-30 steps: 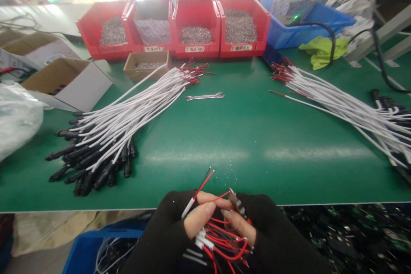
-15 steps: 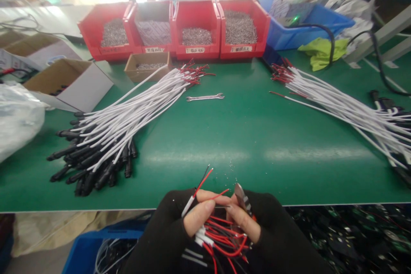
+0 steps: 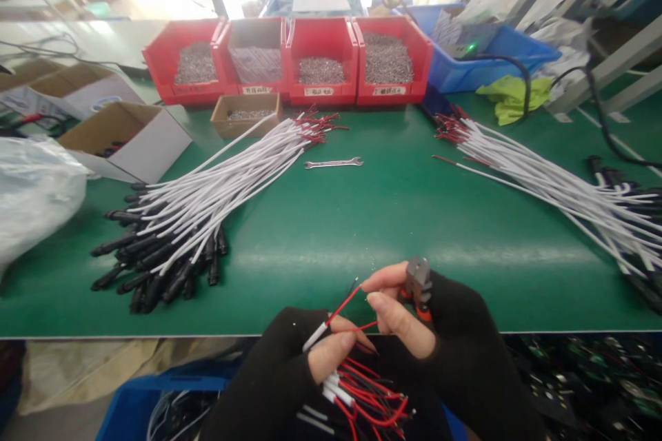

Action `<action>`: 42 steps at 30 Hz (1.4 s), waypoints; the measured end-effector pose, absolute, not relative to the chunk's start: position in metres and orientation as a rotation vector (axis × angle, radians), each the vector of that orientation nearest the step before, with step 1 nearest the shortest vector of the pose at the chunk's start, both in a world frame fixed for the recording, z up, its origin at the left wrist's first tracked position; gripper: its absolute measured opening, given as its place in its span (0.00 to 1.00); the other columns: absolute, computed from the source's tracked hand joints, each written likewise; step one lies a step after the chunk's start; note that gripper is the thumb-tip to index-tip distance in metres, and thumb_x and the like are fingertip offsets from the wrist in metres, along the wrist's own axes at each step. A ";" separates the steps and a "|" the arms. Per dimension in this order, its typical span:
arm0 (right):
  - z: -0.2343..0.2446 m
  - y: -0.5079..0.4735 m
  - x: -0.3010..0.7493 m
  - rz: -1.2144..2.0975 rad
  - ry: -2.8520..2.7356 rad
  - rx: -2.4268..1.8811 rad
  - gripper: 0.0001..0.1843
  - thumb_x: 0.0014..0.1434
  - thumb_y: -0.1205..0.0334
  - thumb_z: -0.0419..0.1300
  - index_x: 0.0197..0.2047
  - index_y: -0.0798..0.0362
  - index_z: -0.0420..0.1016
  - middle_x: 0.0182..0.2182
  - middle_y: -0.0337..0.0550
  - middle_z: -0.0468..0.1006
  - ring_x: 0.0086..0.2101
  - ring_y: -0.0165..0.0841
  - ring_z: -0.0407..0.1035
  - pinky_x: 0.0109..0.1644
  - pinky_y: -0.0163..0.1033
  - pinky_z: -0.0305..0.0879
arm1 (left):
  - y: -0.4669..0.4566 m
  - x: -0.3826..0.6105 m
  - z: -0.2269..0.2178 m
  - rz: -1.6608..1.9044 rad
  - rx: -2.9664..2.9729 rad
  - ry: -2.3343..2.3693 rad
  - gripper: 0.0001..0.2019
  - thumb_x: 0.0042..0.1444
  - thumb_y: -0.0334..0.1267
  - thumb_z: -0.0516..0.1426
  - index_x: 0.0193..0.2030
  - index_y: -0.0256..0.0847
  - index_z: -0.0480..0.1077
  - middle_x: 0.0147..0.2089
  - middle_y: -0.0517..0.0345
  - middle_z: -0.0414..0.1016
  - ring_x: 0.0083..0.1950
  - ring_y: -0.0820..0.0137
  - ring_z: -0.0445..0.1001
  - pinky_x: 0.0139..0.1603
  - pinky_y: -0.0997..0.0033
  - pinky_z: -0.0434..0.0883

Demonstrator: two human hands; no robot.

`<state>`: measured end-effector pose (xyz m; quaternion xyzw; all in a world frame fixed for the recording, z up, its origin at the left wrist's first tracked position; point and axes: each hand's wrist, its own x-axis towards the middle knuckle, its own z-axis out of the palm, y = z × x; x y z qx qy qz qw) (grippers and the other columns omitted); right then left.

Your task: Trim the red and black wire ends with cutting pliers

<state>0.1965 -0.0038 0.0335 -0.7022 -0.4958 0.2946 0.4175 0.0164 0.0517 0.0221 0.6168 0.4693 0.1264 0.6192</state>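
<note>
Both hands wear black fingerless gloves at the table's near edge. My left hand (image 3: 315, 358) is closed around a bundle of white cables (image 3: 356, 396) with red and black wire ends. One cable sticks up between its thumb and fingers. My right hand (image 3: 408, 317) pinches the tip of that cable's red wire (image 3: 344, 304) with thumb and forefinger. It also keeps a small pair of pliers (image 3: 418, 282) with orange grips against the palm.
A green table (image 3: 362, 220) carries a pile of white cables with black plugs (image 3: 191, 213) at left and another pile (image 3: 548, 182) at right. A wrench (image 3: 334, 163) lies mid-table. Red bins (image 3: 289, 58) of small metal parts, cardboard boxes (image 3: 129, 138) and a blue bin (image 3: 486, 48) line the back.
My right hand rose away from the bundle and moved up over the table edge, now pinching the red wire's tip. The view tilted slightly downward.
</note>
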 end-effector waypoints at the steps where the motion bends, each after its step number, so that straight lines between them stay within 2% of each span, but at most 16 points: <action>1: 0.035 -0.003 0.197 0.734 -1.253 -1.751 0.10 0.60 0.53 0.64 0.35 0.50 0.83 0.24 0.40 0.79 0.28 0.37 0.77 0.30 0.39 0.75 | 0.051 0.014 0.020 0.273 1.439 1.100 0.12 0.58 0.50 0.63 0.42 0.49 0.84 0.43 0.56 0.85 0.47 0.59 0.81 0.50 0.63 0.77; 5: 0.041 0.001 0.197 0.719 -1.253 -1.720 0.08 0.59 0.56 0.63 0.33 0.49 0.81 0.25 0.39 0.79 0.27 0.35 0.76 0.32 0.39 0.74 | 0.052 0.012 0.018 0.167 1.511 1.024 0.15 0.60 0.50 0.61 0.45 0.47 0.84 0.46 0.51 0.84 0.50 0.56 0.81 0.50 0.60 0.77; 8: 0.043 0.001 0.195 0.742 -1.170 -1.716 0.08 0.58 0.58 0.62 0.29 0.50 0.78 0.22 0.37 0.77 0.23 0.32 0.73 0.30 0.38 0.70 | 0.052 0.014 0.020 0.199 1.580 0.992 0.17 0.62 0.51 0.60 0.47 0.45 0.84 0.48 0.48 0.85 0.50 0.54 0.82 0.48 0.61 0.79; 12: 0.043 -0.001 0.193 0.884 -1.147 -1.738 0.09 0.59 0.58 0.60 0.28 0.49 0.76 0.22 0.36 0.77 0.22 0.32 0.71 0.29 0.38 0.65 | 0.050 0.013 0.020 0.282 1.504 0.996 0.16 0.64 0.51 0.59 0.49 0.48 0.84 0.49 0.53 0.85 0.51 0.56 0.82 0.50 0.62 0.79; 15: 0.041 -0.004 0.197 0.904 -1.219 -1.731 0.10 0.61 0.58 0.59 0.29 0.49 0.75 0.22 0.36 0.75 0.24 0.33 0.69 0.31 0.41 0.64 | 0.048 0.008 0.016 0.391 1.573 0.955 0.15 0.65 0.49 0.59 0.53 0.53 0.83 0.51 0.55 0.85 0.54 0.57 0.81 0.57 0.63 0.77; 18: 0.037 -0.009 0.203 0.909 -1.241 -1.745 0.08 0.61 0.57 0.60 0.31 0.49 0.76 0.28 0.40 0.78 0.29 0.37 0.72 0.34 0.43 0.67 | 0.046 0.006 0.012 0.440 1.655 0.892 0.15 0.66 0.47 0.58 0.56 0.57 0.81 0.54 0.57 0.84 0.56 0.59 0.81 0.61 0.65 0.74; 22: 0.028 -0.016 0.212 0.907 -1.359 -1.787 0.06 0.61 0.56 0.64 0.36 0.49 0.76 0.32 0.46 0.81 0.33 0.41 0.75 0.37 0.46 0.74 | 0.046 0.013 0.017 0.431 1.532 0.979 0.15 0.68 0.48 0.57 0.56 0.58 0.80 0.56 0.61 0.83 0.59 0.61 0.79 0.60 0.67 0.74; 25: 0.024 -0.016 0.213 0.888 -1.370 -1.794 0.06 0.63 0.56 0.63 0.36 0.48 0.75 0.31 0.46 0.81 0.31 0.41 0.76 0.36 0.47 0.76 | 0.050 0.020 0.023 0.316 1.473 0.905 0.14 0.68 0.48 0.57 0.55 0.55 0.81 0.54 0.60 0.84 0.55 0.61 0.80 0.55 0.67 0.76; 28: 0.023 -0.016 0.211 0.884 -1.377 -1.792 0.07 0.64 0.56 0.61 0.35 0.48 0.74 0.30 0.46 0.80 0.30 0.41 0.76 0.35 0.48 0.75 | 0.053 0.025 0.027 0.263 1.422 0.894 0.15 0.68 0.49 0.56 0.51 0.49 0.83 0.47 0.58 0.86 0.48 0.60 0.81 0.49 0.67 0.76; 32: 0.023 -0.017 0.210 0.804 -1.421 -1.800 0.08 0.64 0.54 0.61 0.36 0.48 0.74 0.30 0.46 0.79 0.30 0.41 0.74 0.36 0.49 0.73 | 0.054 0.029 0.027 0.255 1.429 0.970 0.24 0.72 0.50 0.49 0.41 0.43 0.84 0.35 0.54 0.85 0.40 0.60 0.81 0.42 0.66 0.75; 37: 0.027 -0.015 0.209 0.897 -1.318 -1.773 0.07 0.63 0.57 0.60 0.34 0.49 0.73 0.27 0.42 0.76 0.27 0.38 0.71 0.33 0.45 0.70 | 0.056 0.034 0.025 0.270 1.304 0.844 0.22 0.71 0.49 0.50 0.53 0.41 0.82 0.45 0.53 0.87 0.44 0.57 0.83 0.46 0.65 0.75; 39: 0.027 -0.014 0.208 0.849 -1.236 -1.784 0.08 0.63 0.58 0.58 0.32 0.49 0.72 0.25 0.39 0.73 0.25 0.36 0.69 0.34 0.45 0.68 | 0.056 0.034 0.024 0.308 1.272 0.867 0.20 0.70 0.48 0.52 0.54 0.42 0.82 0.49 0.54 0.86 0.46 0.58 0.83 0.49 0.64 0.75; 42: 0.026 -0.017 0.211 0.894 -1.199 -1.812 0.10 0.65 0.55 0.58 0.35 0.49 0.74 0.28 0.39 0.75 0.28 0.36 0.71 0.36 0.44 0.67 | 0.055 0.033 0.023 0.390 1.265 0.909 0.16 0.69 0.44 0.54 0.50 0.45 0.84 0.51 0.56 0.86 0.47 0.61 0.83 0.55 0.65 0.74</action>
